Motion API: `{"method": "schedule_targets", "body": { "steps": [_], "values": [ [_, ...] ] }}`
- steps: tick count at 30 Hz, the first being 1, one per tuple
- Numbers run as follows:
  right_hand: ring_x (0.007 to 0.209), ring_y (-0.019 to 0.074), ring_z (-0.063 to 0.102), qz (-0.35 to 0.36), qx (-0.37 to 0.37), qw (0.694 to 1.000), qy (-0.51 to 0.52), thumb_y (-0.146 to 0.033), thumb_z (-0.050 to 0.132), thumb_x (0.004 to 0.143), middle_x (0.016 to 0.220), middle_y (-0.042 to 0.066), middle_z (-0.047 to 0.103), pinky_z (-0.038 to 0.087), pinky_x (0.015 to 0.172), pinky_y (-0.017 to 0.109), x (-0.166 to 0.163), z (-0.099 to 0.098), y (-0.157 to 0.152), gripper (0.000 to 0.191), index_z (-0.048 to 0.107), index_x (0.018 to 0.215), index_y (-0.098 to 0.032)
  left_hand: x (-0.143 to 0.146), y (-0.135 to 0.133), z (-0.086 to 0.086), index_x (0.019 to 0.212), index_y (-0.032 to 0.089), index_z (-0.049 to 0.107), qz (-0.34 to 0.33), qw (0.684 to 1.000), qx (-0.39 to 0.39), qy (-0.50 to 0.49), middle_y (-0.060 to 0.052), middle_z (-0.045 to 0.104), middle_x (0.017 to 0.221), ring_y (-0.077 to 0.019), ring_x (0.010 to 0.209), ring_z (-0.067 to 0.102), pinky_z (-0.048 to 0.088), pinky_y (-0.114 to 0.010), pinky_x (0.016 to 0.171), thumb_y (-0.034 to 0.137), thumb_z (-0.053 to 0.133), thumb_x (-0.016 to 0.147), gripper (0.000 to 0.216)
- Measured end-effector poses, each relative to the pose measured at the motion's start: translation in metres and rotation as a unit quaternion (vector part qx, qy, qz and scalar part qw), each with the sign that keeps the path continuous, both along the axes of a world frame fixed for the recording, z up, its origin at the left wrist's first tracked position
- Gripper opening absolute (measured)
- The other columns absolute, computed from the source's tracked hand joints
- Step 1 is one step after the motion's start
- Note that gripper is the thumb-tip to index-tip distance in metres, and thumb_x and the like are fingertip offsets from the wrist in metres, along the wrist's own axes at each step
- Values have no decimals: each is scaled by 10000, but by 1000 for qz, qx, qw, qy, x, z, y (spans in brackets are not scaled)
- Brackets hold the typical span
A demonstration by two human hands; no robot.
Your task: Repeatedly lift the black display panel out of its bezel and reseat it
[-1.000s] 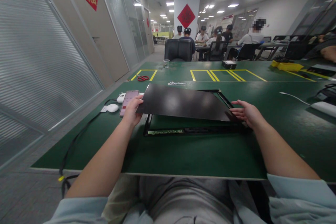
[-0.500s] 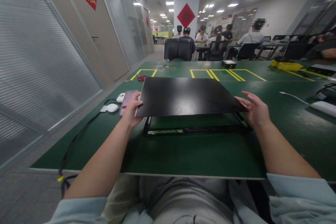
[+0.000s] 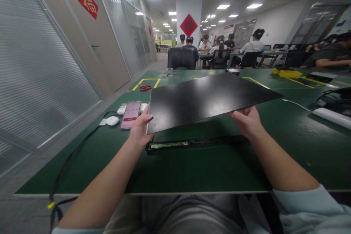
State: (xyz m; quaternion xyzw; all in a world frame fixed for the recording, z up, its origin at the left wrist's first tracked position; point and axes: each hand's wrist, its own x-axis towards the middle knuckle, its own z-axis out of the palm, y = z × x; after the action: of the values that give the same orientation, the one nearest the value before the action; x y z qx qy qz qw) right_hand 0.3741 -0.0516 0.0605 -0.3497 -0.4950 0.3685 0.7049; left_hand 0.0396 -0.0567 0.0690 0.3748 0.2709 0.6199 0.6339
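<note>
A flat black panel (image 3: 203,98), which looks like a display screen panel, is held up above the table, its right end tilted higher. My left hand (image 3: 141,126) grips its left edge, thumb on top. My right hand (image 3: 248,119) is closed on the front edge toward the right, with the fingers underneath mostly hidden. Below the panel a black frame (image 3: 214,141) lies on the green table, with a green circuit strip (image 3: 170,145) along its front left side. The panel covers most of the frame.
Left of the panel lie a phone (image 3: 131,115), a white plug-like piece (image 3: 112,121) on a black cable, and red-handled scissors (image 3: 145,87). Farther back are a clear cup (image 3: 169,72) and a yellow object (image 3: 286,73). A white bar with a cord (image 3: 333,117) lies right. Several people sit beyond.
The panel's right end has swung up and to the right. My right hand has shifted from its right corner to its front edge. My view has also moved slightly.
</note>
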Motion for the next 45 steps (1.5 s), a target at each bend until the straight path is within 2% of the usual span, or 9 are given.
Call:
{"method": "schedule_targets", "body": {
  "steps": [3, 7, 12, 18, 24, 38, 42, 45],
  "values": [
    [1205, 318, 667, 13, 17, 1000, -18, -413, 1013, 469, 1169, 79, 738, 535, 1058, 481, -14, -10, 2, 912, 589, 1269, -306, -1, 0, -1, 1312, 252, 634, 0, 1000, 5, 3, -74, 749, 1145, -326, 1089, 727, 598, -450, 944, 137, 681, 571, 751],
    [1140, 320, 701, 34, 13, 999, -34, -472, 1021, 476, 1175, 86, 743, 558, 1028, 506, -21, -18, 2, 979, 552, 1321, -312, -1, 1, -2, 1310, 265, 634, -4, 1000, 15, 5, -66, 747, 1146, -318, 1083, 727, 598, -436, 932, 140, 686, 573, 749],
    [1129, 330, 706, 21, 8, 999, -39, -541, 1010, 482, 1160, 104, 745, 552, 1035, 523, -28, -18, -2, 991, 545, 1322, -297, 2, 1, -3, 1276, 232, 654, -4, 1000, 6, 7, -76, 746, 1149, -329, 1096, 716, 597, -441, 929, 142, 691, 566, 717],
    [1192, 349, 685, 9, 25, 998, -54, -595, 989, 491, 1170, 111, 746, 514, 1088, 531, -34, -17, -4, 1007, 544, 1342, -290, 4, 1, -5, 1305, 250, 647, -3, 1000, 3, 13, -73, 744, 1162, -328, 1100, 715, 592, -448, 933, 147, 684, 578, 735],
    [1229, 342, 666, 7, 13, 999, -46, -566, 990, 511, 1198, 106, 738, 508, 1108, 525, -34, -20, -2, 1002, 535, 1361, -294, 4, 2, -7, 1324, 255, 636, -4, 1000, 0, 11, -69, 746, 1158, -318, 1082, 719, 597, -433, 909, 138, 676, 578, 757],
    [1228, 349, 672, 88, -8, 995, -46, -656, 1001, 386, 1242, 126, 725, 544, 1059, 518, -23, -27, 5, 1131, 536, 1352, -297, 0, 2, -4, 1327, 259, 629, 7, 1000, 13, 0, -71, 746, 1174, -330, 1096, 719, 596, -438, 926, 125, 677, 566, 774],
    [1175, 339, 695, 93, -13, 994, -62, -674, 984, 417, 1194, 127, 738, 581, 995, 498, -23, -27, 5, 1036, 584, 1284, -272, -2, 4, -7, 1371, 258, 604, 0, 1000, 28, 7, -76, 739, 1223, -340, 1130, 711, 592, -458, 953, 143, 686, 590, 793],
    [940, 298, 753, 105, -36, 991, -72, -603, 999, 464, 982, 108, 771, 627, 859, 437, -24, -23, 1, 811, 642, 1085, -223, -4, 5, -8, 1419, 271, 571, -13, 999, 42, 13, -73, 731, 1265, -346, 1155, 704, 583, -474, 977, 155, 693, 615, 821]
  ]
}}
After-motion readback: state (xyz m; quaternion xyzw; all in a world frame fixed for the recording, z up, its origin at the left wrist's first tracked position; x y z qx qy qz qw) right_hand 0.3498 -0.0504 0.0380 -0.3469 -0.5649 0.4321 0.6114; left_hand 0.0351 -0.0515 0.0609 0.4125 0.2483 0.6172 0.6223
